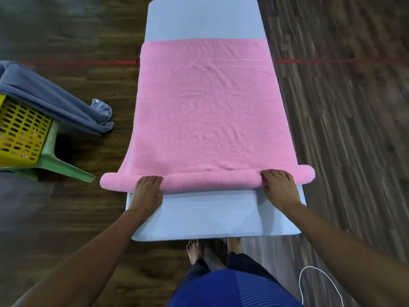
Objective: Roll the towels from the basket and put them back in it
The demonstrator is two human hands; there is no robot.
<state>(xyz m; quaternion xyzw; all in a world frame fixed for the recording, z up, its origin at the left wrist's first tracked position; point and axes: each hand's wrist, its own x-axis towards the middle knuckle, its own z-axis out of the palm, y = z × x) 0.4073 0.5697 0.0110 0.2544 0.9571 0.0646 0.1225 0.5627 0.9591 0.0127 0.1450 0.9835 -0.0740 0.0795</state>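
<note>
A pink towel (208, 107) lies spread along the white table (212, 216), its near end curled into a thick roll (210, 179) that overhangs both table sides. My left hand (147, 191) presses on the roll's left part, fingers curved over it. My right hand (280, 187) rests on the roll's right part the same way. A yellow perforated basket (20, 131) sits at the left edge with a grey towel (55, 98) draped over its rim.
The basket stands on a green plastic stool (64, 165) on the dark wood floor. A red line (110, 62) crosses the floor behind the table. My bare feet (194, 249) stand at the table's near end; a white cable (321, 282) lies at lower right.
</note>
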